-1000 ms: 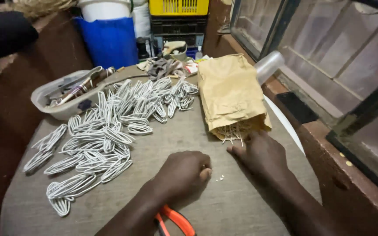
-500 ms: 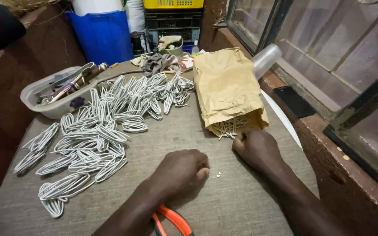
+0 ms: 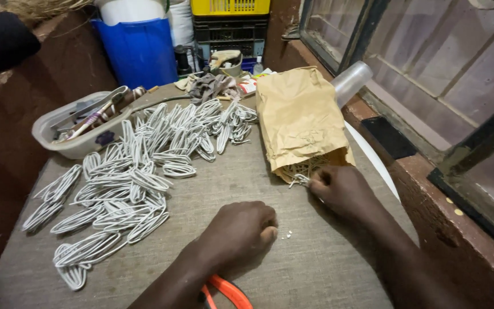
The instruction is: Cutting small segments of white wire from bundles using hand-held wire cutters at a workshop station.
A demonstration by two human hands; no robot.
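A brown paper bag (image 3: 299,117) lies on its side toward the far right of the table, its open mouth facing the person, with a tangle of thin pale strands (image 3: 303,170) showing at the opening. The right hand (image 3: 343,190) rests at that mouth, its fingertips pinched on a few of the strands at the bag's lower edge. The left hand (image 3: 240,230) sits in the middle foreground, curled into a loose fist on the cloth with nothing visible inside it; a few tiny pale crumbs (image 3: 286,234) lie just beside its knuckles. Under the left forearm, the orange handles of a pair of scissors (image 3: 228,290) poke out at the near edge. Across the left half of the surface spreads a large scatter of white looped bundles (image 3: 135,177), flat elongated coils lying singly and overlapping. Beyond them, at the far left, stands a clear plastic tub (image 3: 67,137) with tools and sticks in it. The table (image 3: 293,269) is covered in coarse grey-brown fabric. Behind it are a blue container (image 3: 138,51), a yellow crate (image 3: 230,7) on a dark one, and a heap of small clutter (image 3: 212,86). To the right runs a reddish-brown ledge (image 3: 458,229) beneath a dark-framed window (image 3: 430,68), and a clear plastic cup (image 3: 351,82) lies tipped behind the bag.
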